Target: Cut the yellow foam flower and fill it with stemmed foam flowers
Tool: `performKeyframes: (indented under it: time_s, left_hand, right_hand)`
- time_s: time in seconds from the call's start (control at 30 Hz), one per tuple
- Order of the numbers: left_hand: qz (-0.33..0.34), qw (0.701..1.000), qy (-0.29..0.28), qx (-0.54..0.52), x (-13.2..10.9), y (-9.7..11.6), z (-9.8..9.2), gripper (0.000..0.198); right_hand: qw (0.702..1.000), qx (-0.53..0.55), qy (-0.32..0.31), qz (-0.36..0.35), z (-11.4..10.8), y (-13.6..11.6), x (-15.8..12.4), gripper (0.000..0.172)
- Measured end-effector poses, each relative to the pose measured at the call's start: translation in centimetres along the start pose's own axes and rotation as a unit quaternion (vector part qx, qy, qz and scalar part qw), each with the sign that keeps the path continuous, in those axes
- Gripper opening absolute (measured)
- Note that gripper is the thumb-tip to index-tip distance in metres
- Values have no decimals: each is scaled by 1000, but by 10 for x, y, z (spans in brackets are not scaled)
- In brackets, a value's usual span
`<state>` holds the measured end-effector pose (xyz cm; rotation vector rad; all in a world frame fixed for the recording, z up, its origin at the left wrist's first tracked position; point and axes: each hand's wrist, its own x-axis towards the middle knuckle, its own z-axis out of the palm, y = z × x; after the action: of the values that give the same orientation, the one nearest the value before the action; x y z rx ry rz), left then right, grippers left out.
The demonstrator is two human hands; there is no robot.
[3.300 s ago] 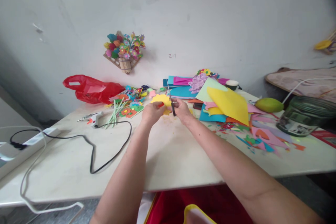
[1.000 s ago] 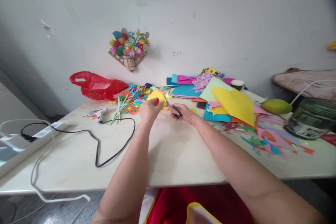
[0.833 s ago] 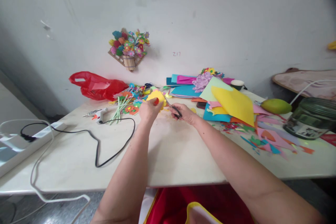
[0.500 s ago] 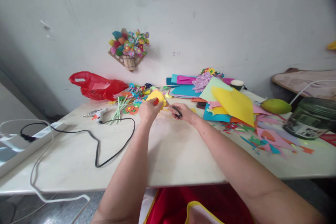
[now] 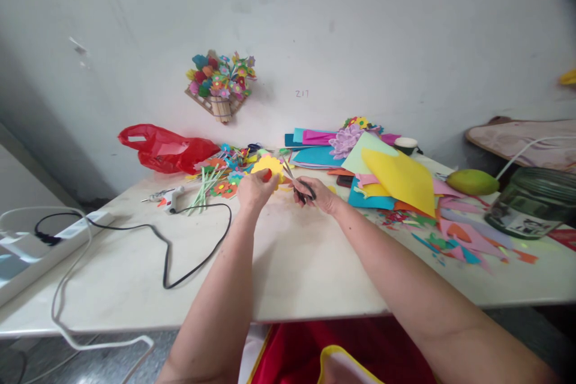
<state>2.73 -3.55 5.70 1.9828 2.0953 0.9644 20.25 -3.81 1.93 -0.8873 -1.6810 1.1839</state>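
Note:
My left hand (image 5: 255, 189) pinches a yellow flower cutout (image 5: 269, 165) with a scalloped edge and a red centre. In my right hand (image 5: 317, 194) is a pair of scissors (image 5: 306, 189) with dark handles, the fingers wrapped round the loops. The scissor blades point up and left, spread a little, close to the right edge of the yellow flower. Whether they touch it I cannot tell. Just left of my left hand lie orange flower cutouts (image 5: 221, 188) and thin pale green strips (image 5: 202, 189).
A glue gun (image 5: 170, 199) with a looping black cord lies left. Behind it sits a red plastic bag (image 5: 175, 153). Coloured sheets (image 5: 398, 177), scraps (image 5: 468, 237), a green mango-like fruit (image 5: 472, 182) and a glass jar (image 5: 533, 204) are on the right. A power strip (image 5: 81, 228) edges the table.
The scissor blades have spread and drawn slightly right from the flower's edge, and my right hand's fingers have loosened a little. My left hand with the flower is almost still.

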Motion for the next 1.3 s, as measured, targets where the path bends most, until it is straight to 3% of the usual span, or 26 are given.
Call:
performKeyframes:
  time_s: [0.3, 0.4, 0.53, 0.73, 0.83, 0.93, 1.03, 1.13, 1.2, 1.3]
  left_hand:
    - [-6, 1000, 7, 19, -2, 3, -1, 50]
    - [5, 999, 10, 30, -4, 6, 1, 46]
    - [30, 999, 18, 35, -7, 9, 8, 42]
    - [80, 995, 23, 45, -12, 15, 23, 33]
    - [96, 995, 27, 21, -15, 17, 26, 29]
    - [70, 992, 84, -67, -11, 12, 23, 28]
    - [13, 950, 189, -249, 1, -3, 19, 30]
    - [-63, 877, 187, -437, 16, -21, 19, 27]
    - [-113, 840, 192, -495, 24, -30, 22, 25]
    - [-151, 816, 188, -525, 28, -37, 24, 24]
  right_hand:
    - [1000, 0, 13, 8, 0, 1, 1, 38]
    - [997, 23, 70, 14, 2, 2, 5, 36]
    - [986, 67, 155, -3, 3, 3, 10, 48]
    - [975, 107, 193, 8, 5, 0, 12, 47]
    - [973, 110, 203, 12, 4, -1, 12, 43]
    - [975, 99, 197, 16, 1, 1, 13, 43]
    - [979, 90, 182, 18, -2, 2, 12, 42]
    - [981, 104, 160, 25, -2, 2, 10, 41]
    - [981, 113, 153, 32, -2, 2, 8, 40]
    - [983, 113, 141, 41, -2, 3, 7, 39]
